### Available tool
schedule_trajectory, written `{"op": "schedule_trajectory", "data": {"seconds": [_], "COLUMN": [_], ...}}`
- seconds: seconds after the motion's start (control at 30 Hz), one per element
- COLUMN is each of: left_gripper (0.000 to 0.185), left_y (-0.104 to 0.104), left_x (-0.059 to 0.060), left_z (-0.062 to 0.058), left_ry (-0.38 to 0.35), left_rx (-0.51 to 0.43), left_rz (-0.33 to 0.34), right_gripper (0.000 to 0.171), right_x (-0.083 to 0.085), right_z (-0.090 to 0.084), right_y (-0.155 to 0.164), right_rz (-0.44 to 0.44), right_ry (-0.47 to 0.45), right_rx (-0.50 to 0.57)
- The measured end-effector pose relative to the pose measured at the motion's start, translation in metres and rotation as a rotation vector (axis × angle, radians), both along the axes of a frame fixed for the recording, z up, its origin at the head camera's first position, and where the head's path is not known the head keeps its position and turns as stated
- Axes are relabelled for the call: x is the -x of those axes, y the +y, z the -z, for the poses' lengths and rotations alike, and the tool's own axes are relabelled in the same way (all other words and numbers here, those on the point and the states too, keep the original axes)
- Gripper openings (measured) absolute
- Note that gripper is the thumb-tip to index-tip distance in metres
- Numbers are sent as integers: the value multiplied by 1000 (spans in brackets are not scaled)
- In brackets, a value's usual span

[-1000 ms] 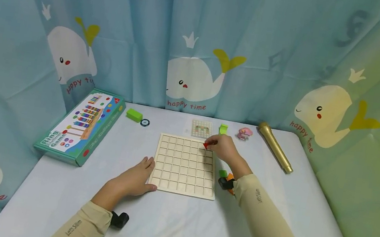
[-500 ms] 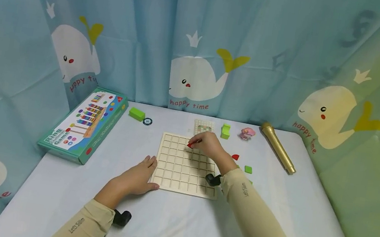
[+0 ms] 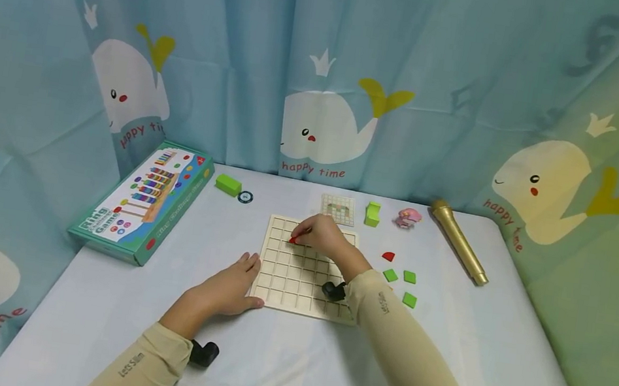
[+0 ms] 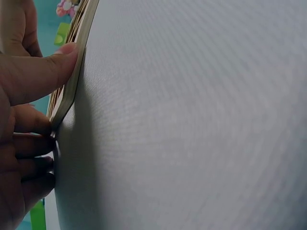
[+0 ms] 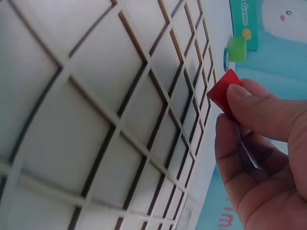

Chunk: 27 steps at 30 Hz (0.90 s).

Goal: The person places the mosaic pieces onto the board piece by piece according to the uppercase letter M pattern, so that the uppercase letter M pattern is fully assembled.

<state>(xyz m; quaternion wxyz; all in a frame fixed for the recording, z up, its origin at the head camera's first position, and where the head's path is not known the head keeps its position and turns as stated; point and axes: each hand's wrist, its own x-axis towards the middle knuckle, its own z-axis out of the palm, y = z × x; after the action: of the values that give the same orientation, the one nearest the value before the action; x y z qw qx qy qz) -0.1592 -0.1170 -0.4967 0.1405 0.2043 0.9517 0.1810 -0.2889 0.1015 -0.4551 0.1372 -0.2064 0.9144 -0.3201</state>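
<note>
In the head view a pale wooden grid board (image 3: 285, 282) lies on the white table. My right hand (image 3: 324, 233) is over its upper left part, pinching a small red tile (image 5: 224, 91) between thumb and fingers. The right wrist view shows the tile held tilted at the grid; whether it touches the board is hard to tell. My left hand (image 3: 227, 288) rests at the board's left edge, fingers fairly straight along the side. Its thumb (image 4: 64, 60) lies on the board's rim at the near left corner.
Right of the board lie a red quarter-round tile (image 3: 388, 256) and several green square tiles (image 3: 409, 277). Behind it are a pattern card (image 3: 338, 210), a green block (image 3: 372, 214), a pink figurine (image 3: 407, 218) and a gold microphone (image 3: 459, 244). A game box (image 3: 145, 199) stands left.
My right hand has moved left across the board with the red tile, from its upper right corner to its upper left part. My left hand stays at the board's left edge.
</note>
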Motion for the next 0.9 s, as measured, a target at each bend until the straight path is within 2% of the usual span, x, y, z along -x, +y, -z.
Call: {"op": "schedule_trajectory", "data": {"seconds": [0.57, 0.9], "left_gripper": [87, 88], "left_y": [1, 1], "left_x": [0, 0], "left_z": [-2, -1], "left_ry": [1, 2], "left_rx": [0, 7], "left_rz": [-6, -4], "right_gripper": [8, 4], "right_x": [2, 2], "right_z": [10, 15], "right_y": [-18, -20], "right_rz": [-118, -104], "right_ry": [-33, 10], "right_rx": [-65, -116]}}
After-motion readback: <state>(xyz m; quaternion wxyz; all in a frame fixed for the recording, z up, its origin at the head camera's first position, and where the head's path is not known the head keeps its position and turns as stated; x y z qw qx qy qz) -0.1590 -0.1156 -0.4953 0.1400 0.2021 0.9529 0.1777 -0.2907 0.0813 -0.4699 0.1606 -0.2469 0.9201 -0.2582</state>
